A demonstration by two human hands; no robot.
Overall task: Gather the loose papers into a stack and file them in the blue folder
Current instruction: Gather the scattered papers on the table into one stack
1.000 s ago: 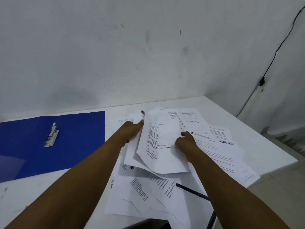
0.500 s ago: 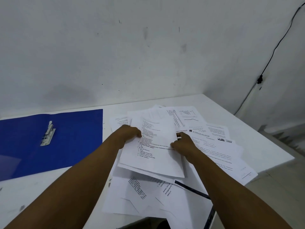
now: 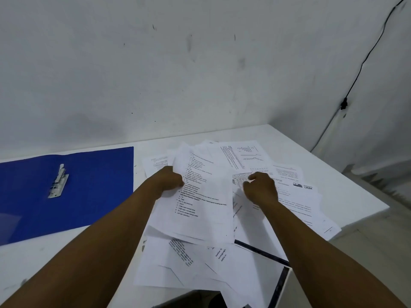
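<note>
papers (image 3: 206, 203) with blurred print, left hand (image 3: 170, 181) gripping top sheet, right hand (image 3: 262, 188) curled on pile, grip unclear

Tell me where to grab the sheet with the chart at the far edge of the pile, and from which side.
Take the chart sheet by its far right corner, coming in from the far right over the bare table. That corner lies flat and uncovered; its near edge is tucked under other papers, so pinch and slide it out.

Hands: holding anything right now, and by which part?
The left hand grips the gathered sheets at their left edge. The right hand is curled on the loose papers beside them; whether it grips one cannot be told.
</note>
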